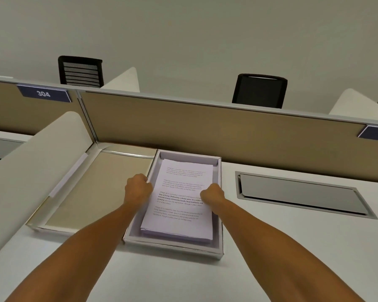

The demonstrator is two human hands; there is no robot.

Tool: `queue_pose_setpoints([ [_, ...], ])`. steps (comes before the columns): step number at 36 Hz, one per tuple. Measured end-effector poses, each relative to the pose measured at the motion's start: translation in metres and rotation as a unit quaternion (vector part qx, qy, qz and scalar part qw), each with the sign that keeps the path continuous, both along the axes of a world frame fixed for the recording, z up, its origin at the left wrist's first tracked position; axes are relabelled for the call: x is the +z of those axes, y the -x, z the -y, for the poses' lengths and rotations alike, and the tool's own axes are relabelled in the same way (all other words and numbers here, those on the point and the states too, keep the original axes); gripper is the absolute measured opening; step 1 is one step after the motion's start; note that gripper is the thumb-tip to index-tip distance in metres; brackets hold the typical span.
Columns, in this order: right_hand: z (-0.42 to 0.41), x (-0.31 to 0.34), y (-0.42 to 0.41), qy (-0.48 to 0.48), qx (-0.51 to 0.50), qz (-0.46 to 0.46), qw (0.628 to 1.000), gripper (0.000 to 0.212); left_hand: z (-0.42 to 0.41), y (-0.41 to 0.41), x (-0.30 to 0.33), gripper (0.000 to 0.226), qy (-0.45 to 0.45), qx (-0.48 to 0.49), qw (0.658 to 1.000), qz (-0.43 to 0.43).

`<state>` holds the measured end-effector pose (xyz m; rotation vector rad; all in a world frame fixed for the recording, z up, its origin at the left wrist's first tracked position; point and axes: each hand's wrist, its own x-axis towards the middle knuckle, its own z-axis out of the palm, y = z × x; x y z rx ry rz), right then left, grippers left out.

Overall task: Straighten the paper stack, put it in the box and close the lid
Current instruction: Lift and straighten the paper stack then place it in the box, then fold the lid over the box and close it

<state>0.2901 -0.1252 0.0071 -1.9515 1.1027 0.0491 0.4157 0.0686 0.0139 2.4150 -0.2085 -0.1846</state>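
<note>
A stack of printed white paper (180,186) lies inside a shallow white box (172,247) on the desk. My left hand (138,188) grips the stack's left edge, fingers curled under it. My right hand (213,194) grips the right edge the same way. The stack sits slightly skewed, with lower sheets showing at its near edge. The box lid (96,190), beige inside with a white rim, lies open-side up directly left of the box.
A tan partition wall (205,127) runs right behind the box. A white curved divider (31,162) stands at the left. A grey metal cable hatch (301,194) is set in the desk to the right. Black chairs stand beyond the partition.
</note>
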Motion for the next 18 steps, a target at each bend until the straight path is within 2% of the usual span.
queue_pose_setpoints([
  [6, -0.005, 0.012, 0.006, 0.010, -0.010, 0.041, 0.999, 0.007, -0.034, 0.019, 0.007, 0.028, 0.061, 0.080, 0.994, 0.053],
  [8, -0.011, 0.017, 0.004, 0.019, -0.004, 0.061, 0.998, 0.018, -0.045, 0.023, 0.011, 0.031, 0.068, 0.118, 0.988, 0.066],
  [12, -0.030, 0.026, -0.002, 0.010, 0.018, 0.091, 0.996, 0.043, -0.068, 0.027, 0.016, 0.034, -0.007, 0.200, 0.975, 0.093],
  [18, -0.068, 0.036, -0.016, 0.000, 0.073, 0.098, 0.992, 0.060, -0.105, 0.029, 0.003, 0.050, 0.021, 0.308, 0.949, 0.056],
])
